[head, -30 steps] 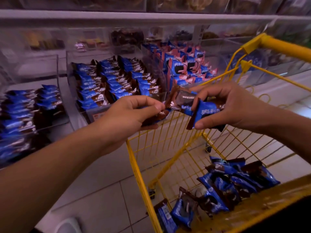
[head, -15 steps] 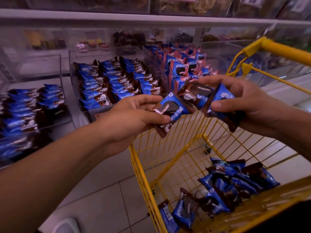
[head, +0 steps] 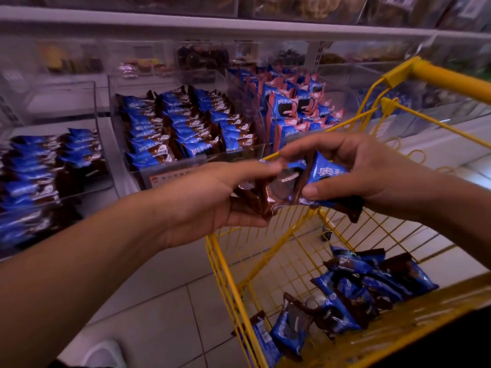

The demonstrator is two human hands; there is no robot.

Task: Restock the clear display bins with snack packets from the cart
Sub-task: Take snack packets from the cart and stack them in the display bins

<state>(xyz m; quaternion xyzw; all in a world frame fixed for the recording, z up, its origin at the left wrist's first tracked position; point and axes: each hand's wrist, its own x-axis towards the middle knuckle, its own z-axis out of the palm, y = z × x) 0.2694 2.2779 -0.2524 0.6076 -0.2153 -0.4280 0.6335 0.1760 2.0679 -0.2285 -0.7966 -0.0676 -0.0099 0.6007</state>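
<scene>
Shelving (head: 239,22) carries the clear bins (head: 207,155) beside the yellow cart (head: 225,274) holding loose snack packets (head: 372,282), so the left hand (head: 212,203) and right hand (head: 358,168) grip a few packets (head: 326,173) between them, seemingly squaring them for binning.

This is a shop aisle — a snack section, by the look of it. Clear acrylic display bins (head: 186,166) hold neat rows of small blue-and-brown snack packets (head: 170,152), with a label on one bin's front. A long grey shelf (head: 239,25) above carries what may be price tags — too blurred to read. A yellow wire shopping cart (head: 265,274) stands on pale floor tiles (head: 164,314).
</scene>
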